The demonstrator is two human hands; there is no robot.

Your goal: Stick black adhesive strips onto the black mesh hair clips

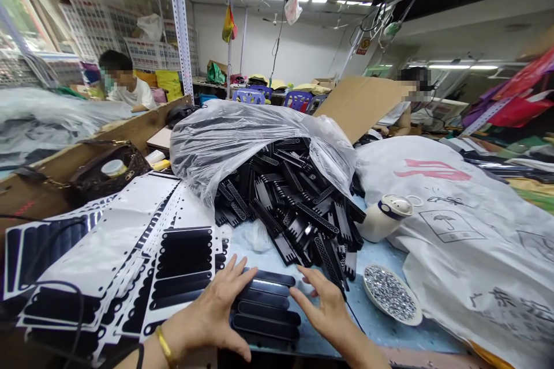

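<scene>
Several long black strips with rounded ends (268, 314) lie side by side on the blue table near its front edge. My left hand (219, 300), a gold bangle at the wrist, has its fingers spread over the left ends of the strips. At their right ends is my right hand (322, 302), thumb and fingers apart, holding nothing I can see. Left of my hands are white sheets bearing black strip shapes (186, 253). Beyond them, black slotted plastic pieces (294, 202) spill in a heap from a clear plastic bag (242, 127).
A bowl of small shiny metal pieces (392, 294) stands to the right, with a cream lidded mug (385, 216) behind it. A large white printed sack (467, 230) fills the right side. At left lies a brown handbag (108, 167). Two people sit farther back.
</scene>
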